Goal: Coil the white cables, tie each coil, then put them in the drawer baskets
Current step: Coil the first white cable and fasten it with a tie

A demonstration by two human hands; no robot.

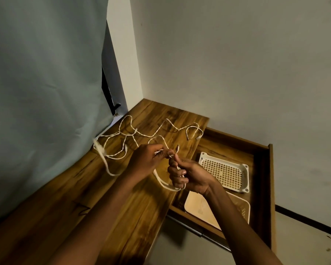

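Head view, looking down: two bare hands meet above the front edge of a wooden counter. The right hand is curled round a small bundle of loops of white cable, the loops hanging below its fingers. The left hand pinches the strand just beside the right thumb, as if feeding the next loop. Most of the cable lies uncoiled in loose bends across the counter behind the hands, one blurred length swinging off at the left.

To the right an open drawer holds a white mesh basket and a tan basket nearer the viewer.

Risks, as judgement: the loose bends cross one another and could knot as they are drawn in; a slack right grip could let the loops spring apart; the tail could snag at the counter edge.
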